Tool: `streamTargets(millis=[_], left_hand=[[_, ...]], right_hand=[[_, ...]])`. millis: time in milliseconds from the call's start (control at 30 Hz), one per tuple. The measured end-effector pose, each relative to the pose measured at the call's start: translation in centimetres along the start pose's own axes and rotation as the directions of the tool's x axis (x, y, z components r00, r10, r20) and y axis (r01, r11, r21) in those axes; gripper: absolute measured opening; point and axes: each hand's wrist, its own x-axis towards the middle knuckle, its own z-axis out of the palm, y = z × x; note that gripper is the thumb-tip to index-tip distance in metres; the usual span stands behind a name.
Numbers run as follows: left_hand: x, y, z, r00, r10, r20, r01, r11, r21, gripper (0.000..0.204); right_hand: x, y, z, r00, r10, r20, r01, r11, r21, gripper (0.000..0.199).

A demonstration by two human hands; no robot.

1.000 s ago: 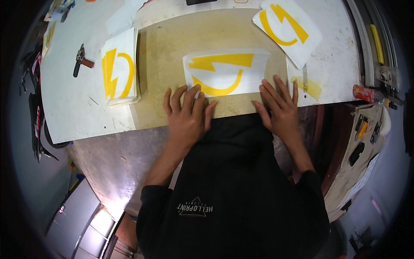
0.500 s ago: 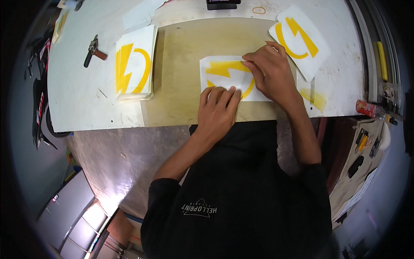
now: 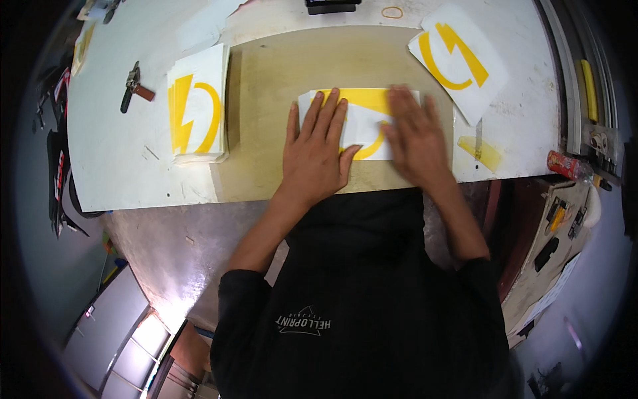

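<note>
A white sheet with a yellow graphic (image 3: pixel 362 116) lies on the tan mat (image 3: pixel 279 70) in front of me. My left hand (image 3: pixel 318 143) rests flat on its left part, fingers spread and pointing away from me. Over the sheet's right end is my right hand (image 3: pixel 417 136), its fingers stretched out and blurred by motion. Both hands cover parts of the yellow shape. To the left stands a stack of similar sheets (image 3: pixel 199 110), each top one showing a yellow bolt and arc. More such sheets (image 3: pixel 458 66) lie askew at the far right.
A cutter-like tool with a brown handle (image 3: pixel 137 88) lies at the left. A yellow translucent strip (image 3: pixel 480 153) lies near the right front edge. Beyond are a rubber band (image 3: pixel 393 12) and a black device (image 3: pixel 332 6). A red can (image 3: pixel 563 165) stands at the right.
My right hand has let go of the sheet's upper edge and flattened out over its right end. My left hand has slid farther up the sheet, fingers now extended. The view has shifted slightly.
</note>
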Motion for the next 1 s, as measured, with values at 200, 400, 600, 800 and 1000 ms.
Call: streamTargets(millis=[200, 400, 600, 800, 1000], left_hand=[[0.2, -0.5, 0.2, 0.999, 0.034, 0.009, -0.034, 0.996, 0.084, 0.074], [0.3, -0.9, -0.4, 0.997, 0.053, 0.055, -0.058, 0.994, 0.098, 0.076], [0.4, -1.4, -0.1, 0.995, 0.095, 0.003, -0.095, 0.991, 0.093, 0.088], [0.6, -1.5, -0.1, 0.994, 0.101, 0.052, -0.105, 0.99, 0.091, 0.095], [0.5, -1.3, -0.1, 0.995, 0.084, 0.052, -0.089, 0.991, 0.105, 0.096]], right_hand=[[-6.0, 3.9, -4.6, 0.982, 0.152, -0.115, -0.155, 0.988, -0.02, 0.052], [-13.2, 10.4, -7.9, 0.818, 0.551, -0.168, -0.569, 0.818, -0.088, 0.044], [-5.4, -0.6, -2.8, 0.791, 0.538, -0.292, -0.318, 0.769, 0.554, 0.02], [1.8, -5.6, 0.9, 0.962, 0.215, -0.169, -0.16, 0.943, 0.291, 0.032], [-1.9, -3.4, -1.2, 0.842, 0.458, -0.286, -0.367, 0.874, 0.319, 0.019]])
